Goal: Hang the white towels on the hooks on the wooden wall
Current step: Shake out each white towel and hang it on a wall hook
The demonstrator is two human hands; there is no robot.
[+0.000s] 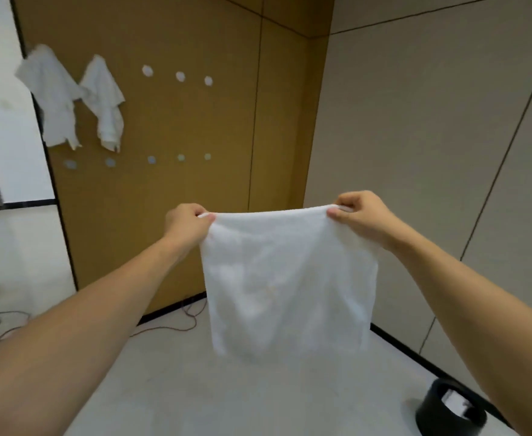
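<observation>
I hold a white towel (290,284) spread flat in front of me. My left hand (187,223) pinches its top left corner and my right hand (360,217) pinches its top right corner. The towel hangs down freely between them. On the wooden wall (179,121) two white towels hang at the upper left, one (52,99) at the wall's left edge and another (105,102) beside it. Three bare round hooks (179,76) follow in the upper row. A lower row of several round hooks (151,159) is bare.
A black bin (447,407) with something white inside stands on the floor at the lower right. Thin cables (192,313) lie on the light floor along the wall's base. Beige wall panels fill the right side. A dark object shows at the far left edge.
</observation>
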